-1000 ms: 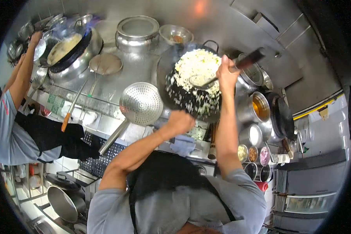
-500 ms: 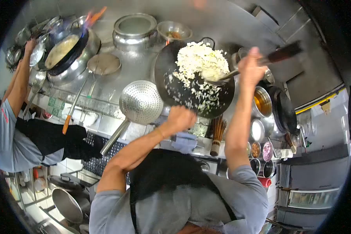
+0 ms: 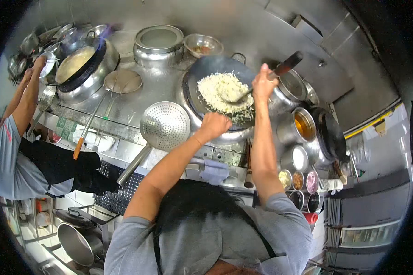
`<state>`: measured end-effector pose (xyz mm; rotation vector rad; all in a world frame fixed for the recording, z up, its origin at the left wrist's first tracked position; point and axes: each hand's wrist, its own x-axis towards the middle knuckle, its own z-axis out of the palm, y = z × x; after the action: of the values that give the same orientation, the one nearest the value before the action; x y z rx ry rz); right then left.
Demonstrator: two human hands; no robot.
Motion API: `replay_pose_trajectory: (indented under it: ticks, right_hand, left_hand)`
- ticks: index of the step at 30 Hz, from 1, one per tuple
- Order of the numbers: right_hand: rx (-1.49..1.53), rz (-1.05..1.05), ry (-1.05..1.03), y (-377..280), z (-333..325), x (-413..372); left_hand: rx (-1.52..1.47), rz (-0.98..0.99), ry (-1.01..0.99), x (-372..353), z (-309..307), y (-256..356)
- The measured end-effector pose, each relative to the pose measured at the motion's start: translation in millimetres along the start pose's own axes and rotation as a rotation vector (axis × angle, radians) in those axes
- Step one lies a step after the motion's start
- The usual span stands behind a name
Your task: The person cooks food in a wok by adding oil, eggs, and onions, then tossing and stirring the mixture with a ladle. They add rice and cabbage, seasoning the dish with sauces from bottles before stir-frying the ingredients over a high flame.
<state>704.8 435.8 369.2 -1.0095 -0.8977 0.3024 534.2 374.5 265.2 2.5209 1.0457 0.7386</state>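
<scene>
Two hands on one wok (image 3: 195,98). It is black and sits on the burner ring in the steel counter (image 3: 167,82).

- Left hand (image 3: 213,124): at the wok's near rim, fingers curled tight into a fist on the edge. Whatever handle it grips is hidden under the fist.
- Right hand (image 3: 261,85): over the wok's right rim, fingers wrapped shut round the ladle (image 3: 243,94). The dark handle end sticks up and out past the wok to the right, and the bowl end is down in the food.
- Rice (image 3: 220,89): a white heap flecked with yellow, inside the wok, piled mid to near side. The far wall of the wok is bare black.

Around the wok:
- Perforated skimmer (image 3: 165,124) just left of it, lying on the counter edge.
- Lidded steel pot (image 3: 159,41) and a small steel bowl (image 3: 203,44) behind it.
- Oil pot (image 3: 305,124) to its right, with small condiment bowls (image 3: 298,180) nearer the body beyond that.
- Blue cloth (image 3: 214,172) below its near rim.
- Second wok (image 3: 75,64) far left, holding pale yellow liquid, with a co-worker's arm (image 3: 25,98) reaching up beside it.
</scene>
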Motion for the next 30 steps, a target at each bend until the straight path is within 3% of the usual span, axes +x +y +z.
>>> replay_pose_trajectory:
  ticks: [1, 2, 4, 5, 8, 10, 11, 12, 15, 16, 18, 20, 23, 26, 28, 30]
  right_hand:
    - [-0.066, -0.085, 0.012, -16, 0, -2]
    - [0.086, 0.003, -0.007, -39, 3, -16]
    - [0.149, -0.052, -0.111, -1, -2, -24]
    - [-0.112, -0.176, -0.054, 38, 9, -23]
    - [-0.301, -0.08, -0.333, 32, 31, -12]
    - [-0.382, -0.271, -0.068, -27, 30, -12]
    - [-0.506, -0.223, 0.061, -47, 19, -8]
    - [-0.329, -0.292, 0.155, -41, 5, 1]
    - [0.077, -0.025, 0.18, 22, -42, 24]
    - [0.179, 0.101, 0.112, 27, -40, 26]
    - [0.257, 0.159, -0.085, 16, -34, 35]
    - [0.245, 0.157, -0.122, -29, -22, 10]
    - [0.209, 0.222, 0.039, -22, 2, -35]
    - [0.155, 0.134, -0.22, -9, 8, -30]
    - [0.13, 0.247, -0.268, -52, 9, -25]
    - [0.061, 0.293, -0.163, -80, 11, -27]
  left_hand:
    - [-0.02, 0.017, 0.024, 0, 8, -5]
    - [-0.016, 0.011, 0.046, 2, 7, -6]
    - [-0.016, 0.007, 0.067, -1, 9, -3]
    - [-0.015, -0.013, 0.017, -1, 8, -3]
    - [-0.052, -0.031, 0.013, -1, 1, 0]
    - [-0.014, -0.013, 0.001, -2, 7, -2]
    - [-0.02, -0.003, 0.01, 1, 10, -6]
    - [-0.032, 0.0, 0.012, 0, 12, -7]
    - [-0.041, -0.044, -0.019, -2, 0, 0]
    - [-0.041, -0.034, -0.035, 0, 0, 1]
    - [-0.018, -0.029, -0.085, 2, 4, 4]
    - [-0.022, -0.024, -0.082, 4, 6, 2]
    - [-0.01, -0.059, -0.056, 2, 5, 6]
    - [-0.019, -0.009, -0.042, -7, -13, 24]
    - [-0.029, 0.046, -0.07, -26, -69, 55]
    - [0.002, 0.052, 0.071, -23, -80, 67]
